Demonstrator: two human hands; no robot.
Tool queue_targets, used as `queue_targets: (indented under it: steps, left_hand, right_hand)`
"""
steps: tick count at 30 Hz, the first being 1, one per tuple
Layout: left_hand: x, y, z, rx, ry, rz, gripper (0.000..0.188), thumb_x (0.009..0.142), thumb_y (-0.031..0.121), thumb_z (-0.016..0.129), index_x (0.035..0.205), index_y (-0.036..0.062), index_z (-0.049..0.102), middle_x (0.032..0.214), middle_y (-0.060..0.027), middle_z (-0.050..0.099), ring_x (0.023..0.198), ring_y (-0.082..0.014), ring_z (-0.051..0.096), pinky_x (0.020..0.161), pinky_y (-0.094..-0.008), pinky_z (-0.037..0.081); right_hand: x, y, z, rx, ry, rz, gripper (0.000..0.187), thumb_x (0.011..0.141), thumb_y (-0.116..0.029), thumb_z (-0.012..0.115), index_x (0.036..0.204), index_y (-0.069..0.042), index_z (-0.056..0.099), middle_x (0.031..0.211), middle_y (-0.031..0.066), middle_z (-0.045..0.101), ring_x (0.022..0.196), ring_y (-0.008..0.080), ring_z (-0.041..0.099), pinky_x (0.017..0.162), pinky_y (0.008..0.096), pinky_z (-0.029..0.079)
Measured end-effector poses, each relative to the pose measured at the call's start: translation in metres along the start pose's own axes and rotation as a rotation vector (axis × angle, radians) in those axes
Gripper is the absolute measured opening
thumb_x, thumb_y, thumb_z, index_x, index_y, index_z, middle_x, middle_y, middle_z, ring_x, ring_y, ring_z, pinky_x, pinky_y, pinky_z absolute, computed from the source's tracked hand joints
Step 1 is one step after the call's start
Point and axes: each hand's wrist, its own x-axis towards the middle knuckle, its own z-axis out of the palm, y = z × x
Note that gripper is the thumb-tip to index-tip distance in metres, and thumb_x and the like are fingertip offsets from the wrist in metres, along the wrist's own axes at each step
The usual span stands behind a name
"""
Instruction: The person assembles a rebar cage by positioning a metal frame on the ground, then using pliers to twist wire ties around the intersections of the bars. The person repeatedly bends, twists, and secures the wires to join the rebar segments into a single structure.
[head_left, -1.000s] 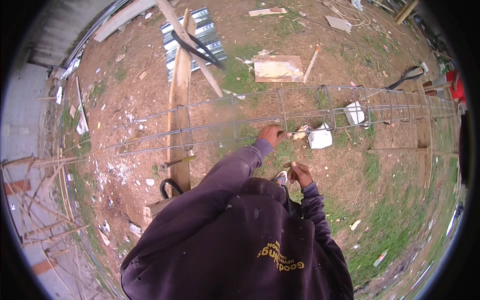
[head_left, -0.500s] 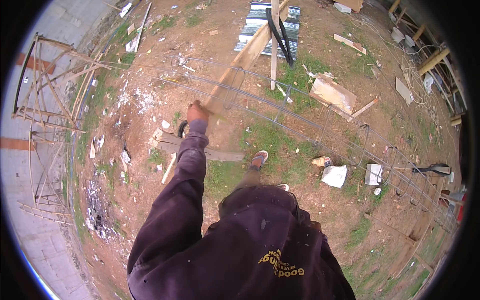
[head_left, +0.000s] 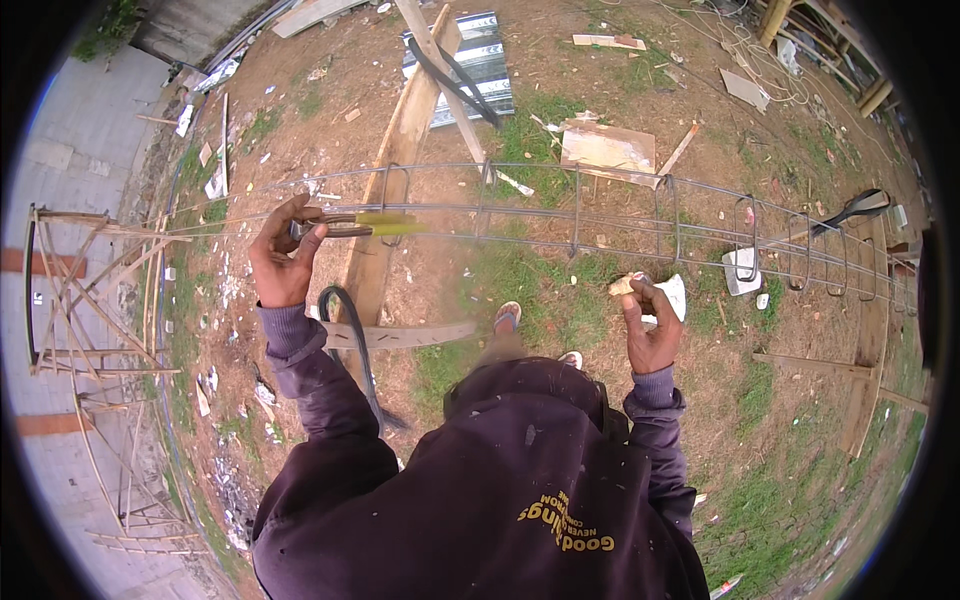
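Observation:
My left hand (head_left: pixel 283 262) is raised over the left part of a long steel rebar cage (head_left: pixel 575 213). Its thumb and fingers are closed on the metal end of pincers (head_left: pixel 385 222), whose yellow handles point right and look blurred. On the near side of the cage, my right hand (head_left: pixel 655 330) is up with thumb and fingertips pinched together. Anything thin between those fingertips is too small to make out; a tan scrap (head_left: pixel 626 287) shows just beyond them. Square stirrups (head_left: pixel 668 220) ring the long bars, closer together toward the right.
A wooden plank (head_left: pixel 405 130) slants under the cage, with a post (head_left: pixel 440 60) and black strands (head_left: pixel 455 85) at its far end. Another black looped bundle (head_left: pixel 350 340) hangs by a near board (head_left: pixel 420 335). A wooden frame (head_left: pixel 95 280) stands left; a plywood piece (head_left: pixel 608 146) lies beyond.
My left hand has left the plank and risen leftward, with the pincers now plainly seen in it. My right hand has come up into view. The view has turned somewhat.

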Motion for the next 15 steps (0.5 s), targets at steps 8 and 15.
queue_targets:
  steps: [8,15]
  left_hand:
    - [-0.004,0.064,0.107,-0.626,-0.489,0.057,0.052,0.084,0.008,0.076,0.129,-0.0073,0.053,0.102,-0.0201,0.069,0.099,-0.0263,0.069,0.084,-0.0365,0.058]
    - [-0.026,0.02,0.193,-0.586,-0.245,-0.264,0.041,0.094,0.029,0.067,0.121,-0.0017,0.061,0.096,-0.0119,0.072,0.088,-0.0173,0.069,0.074,-0.0292,0.054]
  right_hand:
    - [0.023,-0.096,0.056,-0.141,-0.522,-0.397,0.071,0.083,-0.026,0.075,0.143,-0.005,0.043,0.11,0.0196,0.062,0.102,0.0335,0.062,0.088,0.0433,0.05]
    - [-0.002,-0.024,0.038,0.597,-0.714,0.392,0.053,0.096,-0.009,0.057,0.145,-0.006,0.037,0.107,0.0122,0.068,0.091,0.0228,0.068,0.077,0.0362,0.055]
